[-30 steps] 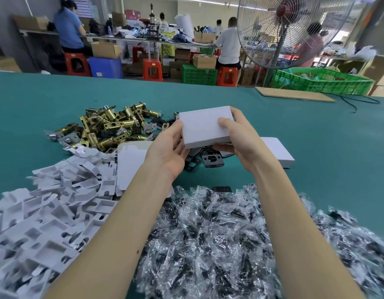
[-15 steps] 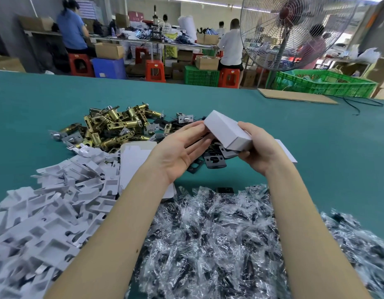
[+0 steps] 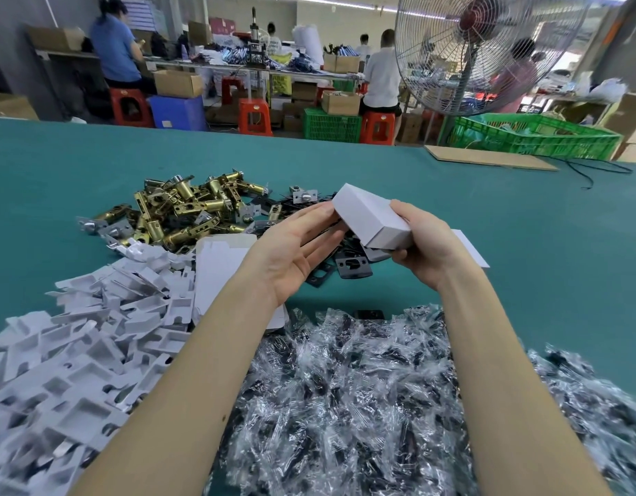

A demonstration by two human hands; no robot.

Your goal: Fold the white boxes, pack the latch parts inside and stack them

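Observation:
A folded white box (image 3: pixel 372 218) hangs tilted above the green table (image 3: pixel 524 245), near the middle. My right hand (image 3: pixel 422 245) grips its right end, thumb under the end flap. My left hand (image 3: pixel 298 250) lies palm up with straight fingers touching the box's left side. Brass and silver latch parts (image 3: pixel 187 213) are heaped at the far left. Black strike plates (image 3: pixel 352 266) lie under my hands. Flat white box blanks (image 3: pixel 219 270) lie left of my left wrist.
White cardboard inserts (image 3: pixel 80 352) are piled at the near left. Clear bags of dark hardware (image 3: pixel 363 406) cover the near edge. Another white box (image 3: pixel 470 250) peeks out behind my right hand. A cardboard sheet (image 3: pixel 488 161), a fan (image 3: pixel 484 48) and a green crate (image 3: pixel 534 136) stand beyond.
The box has turned from flat-facing to tilted end-on. My right hand shifted to its right end, and my left hand let go of it and opened palm up beside it.

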